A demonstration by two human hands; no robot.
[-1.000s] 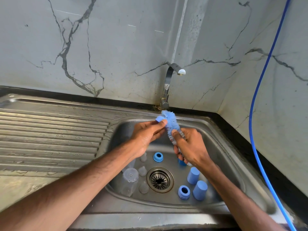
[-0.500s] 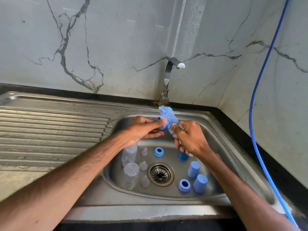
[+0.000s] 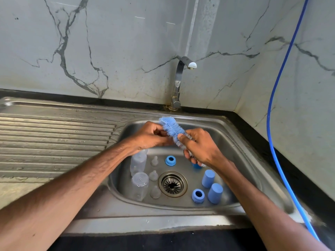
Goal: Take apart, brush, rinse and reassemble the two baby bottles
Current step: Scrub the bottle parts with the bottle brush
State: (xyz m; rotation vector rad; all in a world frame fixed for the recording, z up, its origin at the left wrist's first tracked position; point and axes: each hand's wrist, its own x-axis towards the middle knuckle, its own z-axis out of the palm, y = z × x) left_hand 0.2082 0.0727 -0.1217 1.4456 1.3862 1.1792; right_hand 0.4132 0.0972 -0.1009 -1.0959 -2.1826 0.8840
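**Over the steel sink: brush in hand, bottle parts lying below**

- Right hand (image 3: 201, 148): fingers are wrapped round the wire stem of the blue bottle brush (image 3: 171, 128), with the thumb pressed at the base of the bristles. The brush slants up and leftward above the back of the basin. A blue handle end shows just under the palm.
- Left hand (image 3: 149, 136): fingers are curled in against the bristle head from the left. I cannot tell from here whether they pinch some small part or only the bristles.
- Sink (image 3: 235, 142): stainless steel, with the round drain strainer (image 3: 172, 184) in the middle of its floor.
- Far bottle (image 3: 138, 161): clear, no top fitted. It sits left of the drain and is partly hidden by the left wrist.
- Near bottle (image 3: 140, 186): clear, no top fitted. It lies just in front of the far one. I cannot make out whether the two touch.
- Teats (image 3: 153, 175): three, clear, in a loose row between the bottles and the drain, each apart from the others.
- Far collar ring (image 3: 170, 160): blue, opening upward, behind the drain.
- Near collar ring (image 3: 198, 196): blue, opening upward, to the front right of the drain.
- Caps (image 3: 208, 178): two, blue, closed end up. They stand right of the drain, the nearer one just beside the near collar ring.
- Tap (image 3: 179, 82): mounted at the back rim, spout turned to the right.
- Draining board (image 3: 54, 142): ribbed, on the left, beaded with water.
- Blue hose (image 3: 272, 124): hangs down the right-hand marble wall.
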